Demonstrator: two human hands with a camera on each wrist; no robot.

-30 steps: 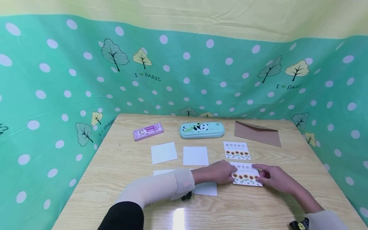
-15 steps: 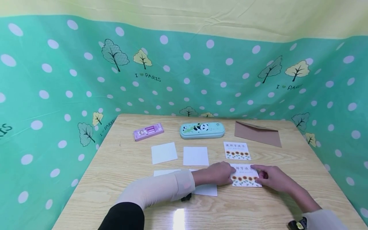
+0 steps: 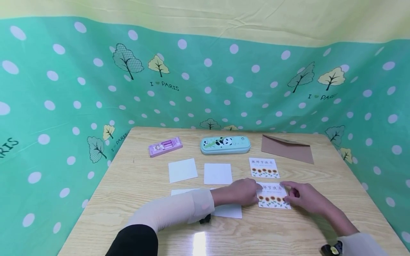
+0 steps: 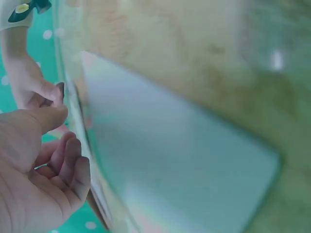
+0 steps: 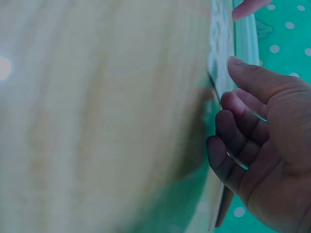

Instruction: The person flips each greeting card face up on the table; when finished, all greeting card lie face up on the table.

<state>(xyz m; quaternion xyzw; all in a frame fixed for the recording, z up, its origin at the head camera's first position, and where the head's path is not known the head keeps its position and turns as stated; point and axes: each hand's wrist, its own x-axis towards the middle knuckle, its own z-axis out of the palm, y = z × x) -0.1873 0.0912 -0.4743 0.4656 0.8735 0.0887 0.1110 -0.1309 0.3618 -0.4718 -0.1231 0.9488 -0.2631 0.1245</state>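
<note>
A white card (image 3: pixel 272 199) with printed characters and a row of sunflowers lies on the table between both hands. My left hand (image 3: pixel 244 192) touches its left edge with the fingertips and covers part of that side. At the right edge, the index finger and thumb of my right hand (image 3: pixel 307 198) touch the card, spread apart from each other. In the left wrist view, the left hand (image 4: pixel 43 170) shows loosely bent fingers; the right wrist view shows the right hand (image 5: pixel 272 131) much the same. Just behind lies a matching sunflower card (image 3: pixel 264 168).
Blank white cards (image 3: pixel 218 174) lie left of the hands, some partly under the left forearm. At the back of the wooden table (image 3: pixel 128 199) are a purple box (image 3: pixel 165 146), a panda pencil case (image 3: pixel 225 145) and a brown envelope (image 3: pixel 286 149).
The card between the hands has shifted slightly toward the person and a little left, with both hands staying at its edges. Everything else on the table stays put.
</note>
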